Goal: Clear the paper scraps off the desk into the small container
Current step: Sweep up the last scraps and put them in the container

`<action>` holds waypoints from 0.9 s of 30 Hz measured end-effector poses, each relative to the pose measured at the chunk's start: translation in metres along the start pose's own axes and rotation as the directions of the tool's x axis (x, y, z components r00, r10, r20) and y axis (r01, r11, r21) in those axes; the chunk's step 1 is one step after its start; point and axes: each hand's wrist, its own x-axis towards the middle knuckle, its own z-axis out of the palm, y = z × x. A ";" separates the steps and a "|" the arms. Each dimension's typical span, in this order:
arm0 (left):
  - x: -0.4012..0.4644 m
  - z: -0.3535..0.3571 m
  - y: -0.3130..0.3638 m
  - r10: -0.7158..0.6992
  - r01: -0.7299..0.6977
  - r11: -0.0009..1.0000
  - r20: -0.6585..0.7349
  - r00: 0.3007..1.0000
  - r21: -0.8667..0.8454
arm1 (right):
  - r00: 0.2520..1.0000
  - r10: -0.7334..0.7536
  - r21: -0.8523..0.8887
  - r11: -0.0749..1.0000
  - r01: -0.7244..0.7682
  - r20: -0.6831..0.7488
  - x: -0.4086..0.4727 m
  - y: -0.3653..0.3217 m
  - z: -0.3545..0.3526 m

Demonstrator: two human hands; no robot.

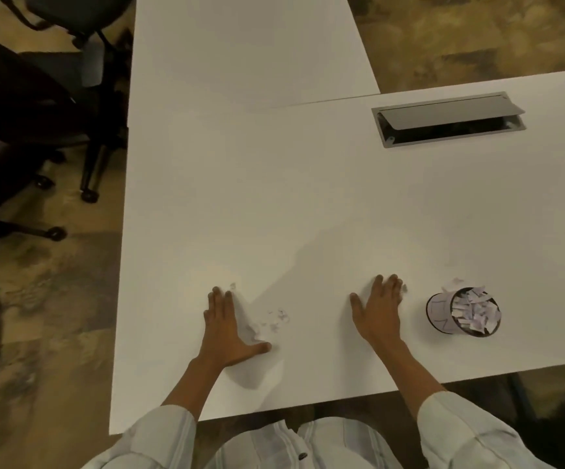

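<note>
Both hands lie flat, palm down, on the white desk. My left hand rests near the front edge, fingers together, thumb stretched right. A loose cluster of small paper scraps lies just right of it, and one scrap sits by its fingertips. My right hand is flat further right, with a few scraps at its fingertips. The small round container, white-sided with a dark rim, stands right of that hand and is heaped with paper scraps. One more scrap lies just behind the container.
A grey cable hatch with its lid half open is set into the desk at the far right. A second white desk joins at the back. Dark office chairs on castors stand left of the desk.
</note>
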 end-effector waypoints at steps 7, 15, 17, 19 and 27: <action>-0.011 0.026 0.022 0.224 -0.226 0.967 -0.029 0.974 -0.118 | 0.921 -0.382 0.013 0.924 0.382 0.083 -0.047 -0.050 0.055; 0.005 -0.011 0.001 0.247 -0.251 0.968 -0.094 0.964 -0.031 | 0.658 -0.708 -0.075 0.664 0.744 0.255 -0.065 -0.092 0.082; 0.013 -0.024 -0.009 0.221 -0.219 0.975 -0.028 0.975 0.042 | 0.641 -0.719 -0.085 0.645 0.759 0.269 -0.067 -0.098 0.083; 0.019 -0.030 -0.013 0.189 -0.188 0.981 -0.006 0.982 0.041 | 0.621 -0.734 -0.114 0.617 0.779 0.275 -0.070 -0.104 0.084; 0.015 -0.019 -0.002 0.249 -0.236 0.961 -0.077 0.966 0.143 | 0.430 -0.829 -0.233 0.367 0.901 0.358 -0.079 -0.105 0.090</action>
